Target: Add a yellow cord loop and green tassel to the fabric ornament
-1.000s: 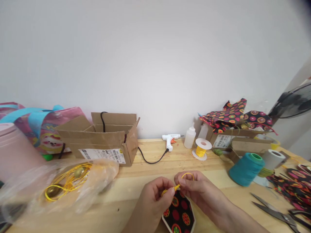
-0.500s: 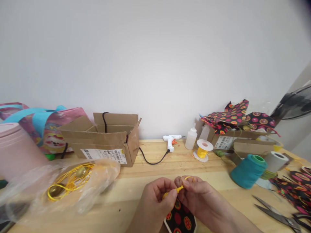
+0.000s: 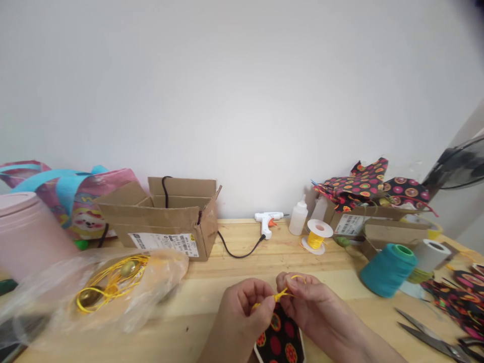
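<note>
Near the front edge of the view, my left hand (image 3: pixel 247 312) pinches a yellow cord (image 3: pixel 280 295) between thumb and forefinger, close to a knotted part. My right hand (image 3: pixel 308 302) is closed on the cord's other end, and a small loop curls above its thumb. Below the fingers hangs a black fabric piece (image 3: pixel 282 337) with red and orange round patterns and a pale edge. Its lower end runs out of view, and my left palm partly hides the cord.
Left, a plastic bag (image 3: pixel 162 272) holds yellow cord and brass-coloured bells, before a cardboard box (image 3: pixel 162 222). Behind are a glue gun (image 3: pixel 266 224), a squeeze bottle (image 3: pixel 298 218) and a spool of yellow cord (image 3: pixel 315 237). Right lie a teal thread cone (image 3: pixel 388 270) and scissors (image 3: pixel 431 338).
My right hand has drawn slightly away from the left, so more yellow cord shows between them. The knot now shows small spread strands. The view has shifted slightly.
</note>
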Demonstrator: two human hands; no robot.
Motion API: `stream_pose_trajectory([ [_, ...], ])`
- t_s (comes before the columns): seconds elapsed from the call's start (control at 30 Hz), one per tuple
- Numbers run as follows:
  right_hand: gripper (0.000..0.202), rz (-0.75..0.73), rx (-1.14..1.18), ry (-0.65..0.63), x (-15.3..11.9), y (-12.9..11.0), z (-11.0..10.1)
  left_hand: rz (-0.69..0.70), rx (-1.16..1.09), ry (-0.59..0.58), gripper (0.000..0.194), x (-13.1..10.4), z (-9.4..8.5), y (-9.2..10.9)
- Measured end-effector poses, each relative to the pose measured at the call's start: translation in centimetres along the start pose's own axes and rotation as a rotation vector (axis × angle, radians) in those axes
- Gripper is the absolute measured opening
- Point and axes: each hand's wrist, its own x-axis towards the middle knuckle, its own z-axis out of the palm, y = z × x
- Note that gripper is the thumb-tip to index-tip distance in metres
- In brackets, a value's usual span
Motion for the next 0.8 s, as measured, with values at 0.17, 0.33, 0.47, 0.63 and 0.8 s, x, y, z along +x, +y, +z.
stream_pose_trajectory([
  [0.17, 0.021, 0.024, -0.173, 0.108, 0.0, -0.3, 0.4, 0.021, -0.082, 0.031, 0.014, 0.4, -0.6, -0.9],
  [0.33, 0.029, -0.097, -0.631, 0.166, -0.2, -1.0, 0.5, 0.003, -0.110, 0.033, 0.011, 0.5, -1.2, -1.4],
  [0.47, 0.025, -0.150, -0.630, 0.179, -0.3, -1.0, 0.5, -0.011, -0.135, 0.009, 0.014, 0.4, -0.9, -0.9],
  [0.63, 0.017, -0.109, -0.345, 0.147, -0.4, -0.8, 0.5, -0.044, -0.156, 0.029, 0.013, 0.1, -0.2, -0.3],
  [0.8, 0.014, -0.085, -0.169, 0.127, -0.4, -0.7, 1.0, -0.032, -0.181, 0.027, 0.013, 0.0, -0.1, -0.1],
])
